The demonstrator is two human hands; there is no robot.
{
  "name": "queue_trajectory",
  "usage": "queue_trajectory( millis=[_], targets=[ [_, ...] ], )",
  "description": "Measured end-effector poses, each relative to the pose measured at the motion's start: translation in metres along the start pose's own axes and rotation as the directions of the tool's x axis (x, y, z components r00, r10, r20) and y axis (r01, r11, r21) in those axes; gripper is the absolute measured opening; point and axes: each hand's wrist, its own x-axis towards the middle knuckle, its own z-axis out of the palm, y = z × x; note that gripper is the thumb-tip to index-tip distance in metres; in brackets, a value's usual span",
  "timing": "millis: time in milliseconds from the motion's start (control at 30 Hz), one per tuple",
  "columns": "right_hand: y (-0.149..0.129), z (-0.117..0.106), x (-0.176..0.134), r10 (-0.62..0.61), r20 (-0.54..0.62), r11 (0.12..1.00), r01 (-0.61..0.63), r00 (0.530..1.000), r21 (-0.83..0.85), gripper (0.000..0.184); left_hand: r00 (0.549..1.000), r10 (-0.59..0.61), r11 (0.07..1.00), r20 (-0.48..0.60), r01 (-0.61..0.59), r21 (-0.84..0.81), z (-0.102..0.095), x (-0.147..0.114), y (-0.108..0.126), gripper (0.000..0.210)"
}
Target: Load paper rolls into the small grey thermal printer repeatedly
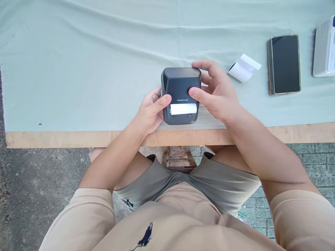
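Observation:
Between my two hands is a dark label printer with "NIIMBOT" printed on its top. A strip of white label paper sticks out of its slot, just above a round power button. My left hand grips the printer's left side, thumb on the top edge and the other fingers hidden beneath. On the right side, my right hand is closed around the printer, its thumb on the top face and its index finger at the far right corner.
A curled piece of white paper lies right of my right hand. Farther right are a smartphone on a box-like base and a white box-shaped object, cut off by the frame. A pale green cloth covers the table; its wooden edge runs in front of me.

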Motion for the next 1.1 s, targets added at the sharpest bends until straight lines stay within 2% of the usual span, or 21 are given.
queue_trajectory(
  millis=[200, 300, 467, 600, 733, 1000, 1100],
  targets=[
    [0.0, 0.003, 0.001, -0.004, -0.006, 1.0, 0.004, 1.0, -0.022, 0.071, 0.999, -0.014, 0.998, -0.033, 0.012, -0.061, 0.002, 0.002, 0.001, 0.053],
    [0.0, 0.004, 0.001, 0.005, -0.015, 1.0, -0.006, 1.0, -0.025, 0.073, 0.997, -0.011, 0.999, -0.08, 0.007, -0.047, 0.001, 0.004, -0.001, 0.044],
    [0.005, 0.004, 0.001, -0.039, -0.031, 0.996, 0.036, 0.999, -0.079, 0.066, 0.995, 0.012, 0.998, -0.102, -0.019, -0.067, -0.002, 0.007, -0.009, 0.034],
    [0.007, 0.004, 0.002, -0.026, -0.013, 0.996, 0.025, 1.0, -0.088, 0.058, 0.994, -0.002, 0.998, -0.112, -0.006, -0.069, -0.002, 0.008, -0.011, 0.033],
    [0.006, 0.004, 0.002, -0.019, -0.014, 0.996, 0.017, 1.0, -0.087, 0.059, 0.993, -0.001, 0.995, -0.117, -0.011, -0.096, -0.001, 0.008, -0.011, 0.027],
    [0.004, 0.004, 0.002, -0.022, -0.009, 0.996, 0.021, 1.0, -0.092, 0.055, 0.995, 0.011, 0.997, -0.101, -0.018, -0.069, -0.002, 0.008, -0.01, 0.032],
    [0.004, 0.005, 0.002, -0.044, -0.012, 0.993, 0.043, 0.999, -0.109, 0.06, 0.994, 0.005, 0.998, -0.107, -0.012, -0.061, -0.003, 0.009, -0.01, 0.039]
  ],
)
